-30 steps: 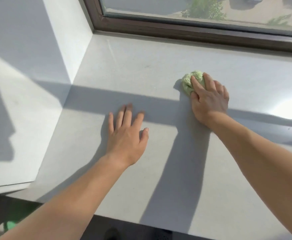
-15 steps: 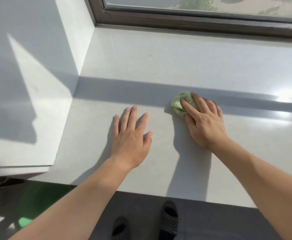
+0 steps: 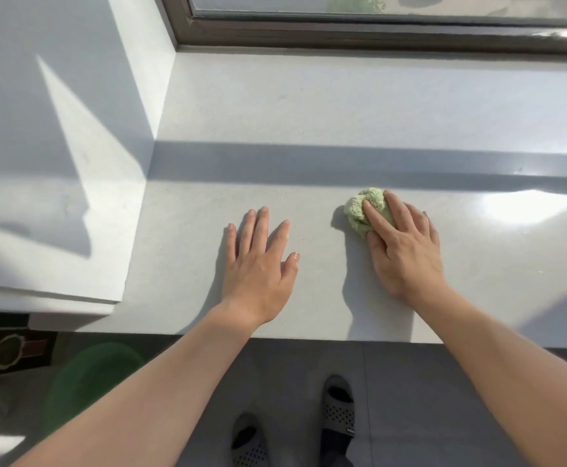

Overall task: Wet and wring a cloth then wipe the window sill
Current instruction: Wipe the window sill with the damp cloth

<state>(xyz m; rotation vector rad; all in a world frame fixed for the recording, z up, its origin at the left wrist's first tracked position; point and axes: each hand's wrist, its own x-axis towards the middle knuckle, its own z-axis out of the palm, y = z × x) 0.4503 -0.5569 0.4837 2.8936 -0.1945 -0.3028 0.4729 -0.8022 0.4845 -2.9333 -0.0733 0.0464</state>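
A dark brown window frame (image 3: 342,30) runs along the top, its glass (image 3: 443,3) showing blurred greenery outside. Sunlight throws bright patches on the white side wall (image 3: 56,129), and a grey shadow band crosses the pale window sill (image 3: 309,106). Below lie grey floor tiles (image 3: 410,399), with a green basin (image 3: 90,382) at the left.

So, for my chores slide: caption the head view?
Right hand presses a balled green cloth on the window sill; left hand rests flat alongside.

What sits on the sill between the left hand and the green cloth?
Nothing: the head view shows only bare sill between the left hand and the cloth.
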